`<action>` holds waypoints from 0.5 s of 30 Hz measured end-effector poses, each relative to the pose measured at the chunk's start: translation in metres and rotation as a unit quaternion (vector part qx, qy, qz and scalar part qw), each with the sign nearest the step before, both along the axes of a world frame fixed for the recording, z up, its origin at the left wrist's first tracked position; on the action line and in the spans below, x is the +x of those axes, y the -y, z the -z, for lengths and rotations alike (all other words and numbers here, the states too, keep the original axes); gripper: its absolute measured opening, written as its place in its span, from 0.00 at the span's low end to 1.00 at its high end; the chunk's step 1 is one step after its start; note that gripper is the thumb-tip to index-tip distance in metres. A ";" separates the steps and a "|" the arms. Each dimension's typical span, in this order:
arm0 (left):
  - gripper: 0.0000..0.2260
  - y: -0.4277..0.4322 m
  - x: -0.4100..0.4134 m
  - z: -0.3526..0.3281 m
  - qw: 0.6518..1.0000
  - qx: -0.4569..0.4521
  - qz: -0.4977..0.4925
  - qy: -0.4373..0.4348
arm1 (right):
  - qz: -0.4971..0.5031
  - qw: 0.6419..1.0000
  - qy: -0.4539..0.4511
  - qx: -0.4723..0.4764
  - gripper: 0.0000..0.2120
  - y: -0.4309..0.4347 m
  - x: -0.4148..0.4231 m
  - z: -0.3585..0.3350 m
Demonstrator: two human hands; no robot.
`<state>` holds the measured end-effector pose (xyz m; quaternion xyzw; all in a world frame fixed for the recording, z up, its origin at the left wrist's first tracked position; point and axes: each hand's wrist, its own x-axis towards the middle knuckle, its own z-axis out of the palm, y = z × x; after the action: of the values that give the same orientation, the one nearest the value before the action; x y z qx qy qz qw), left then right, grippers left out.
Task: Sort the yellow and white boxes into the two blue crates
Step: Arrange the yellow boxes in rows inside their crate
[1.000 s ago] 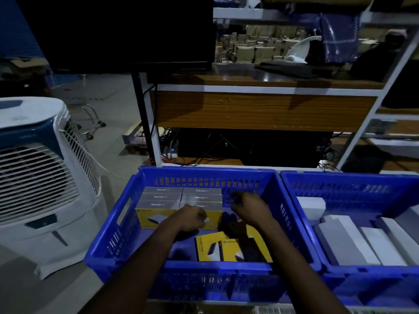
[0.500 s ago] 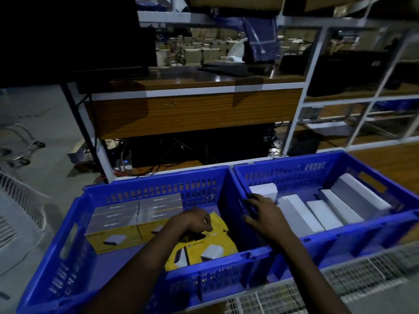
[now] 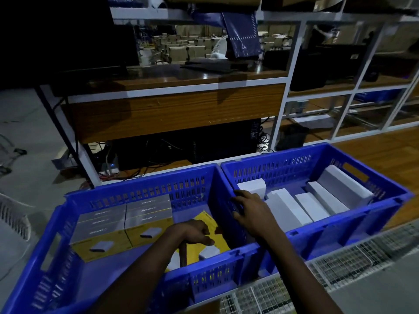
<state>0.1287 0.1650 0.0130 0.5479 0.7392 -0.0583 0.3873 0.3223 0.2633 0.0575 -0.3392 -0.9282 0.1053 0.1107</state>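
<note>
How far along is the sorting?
Mostly done: yellow boxes stacked in the left crate, white boxes in the right crate. In hand: left hand over loose yellow boxes, right hand at the right crate's edge. Left: probably stacking those; no unsorted boxes show.

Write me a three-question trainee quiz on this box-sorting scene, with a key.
1. True or false: every box visible in the right crate is one of the white boxes.
2. Fill in: the stacked yellow boxes stand in the ___ crate.
3. Pick one: the right hand is A) reaching into the right crate, B) inside the other crate, C) lifting a yellow box.
Key: 1 true; 2 left; 3 A.
</note>
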 end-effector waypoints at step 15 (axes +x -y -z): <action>0.15 0.071 -0.084 -0.058 0.901 0.363 -0.234 0.038 | -0.115 0.980 -0.164 -0.022 0.19 0.037 -0.084 -0.016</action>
<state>0.0443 0.0935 0.0705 0.4633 0.8010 0.3268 0.1919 0.2379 0.2259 0.0733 -0.2109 -0.9277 0.1921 0.2407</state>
